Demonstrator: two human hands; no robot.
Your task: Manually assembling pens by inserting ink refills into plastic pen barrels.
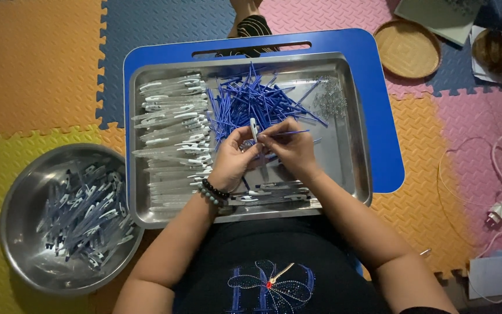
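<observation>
Steel tray: rectangular, resting on a blue lap desk over foam floor mats; the person sits at its near edge.

Left hand: above the middle of the tray, fingers curled round a clear pen barrel with a white end, held upright between thumb and fingertips. Beaded bracelets on the wrist.

Right hand: touching the left hand, thumb and forefinger pinched on a thin blue refill, which lies level and points toward the tray's right edge.

Blue refill pile: loose heap at the tray's far edge, centre. Just beside it, toward the far right corner, a small cluster of metal springs.

Clear barrels: stacked in rows along the tray's left edge, white ends toward the middle. A few finished-looking pieces lie along the near edge.

Steel bowl: on the floor left of the tray, holding many assembled pens.

Woven basket and a white charger with cable: on the floor to the right, well apart from the tray.

Handling note, as judgement: the step looks like feeding a refill into a barrel. Best done by steadying the barrel with the left hand, gripping the refill near its leading end so it does not flex, lining the tip with the barrel mouth before pushing, and working low over the tray so dropped parts stay inside.
</observation>
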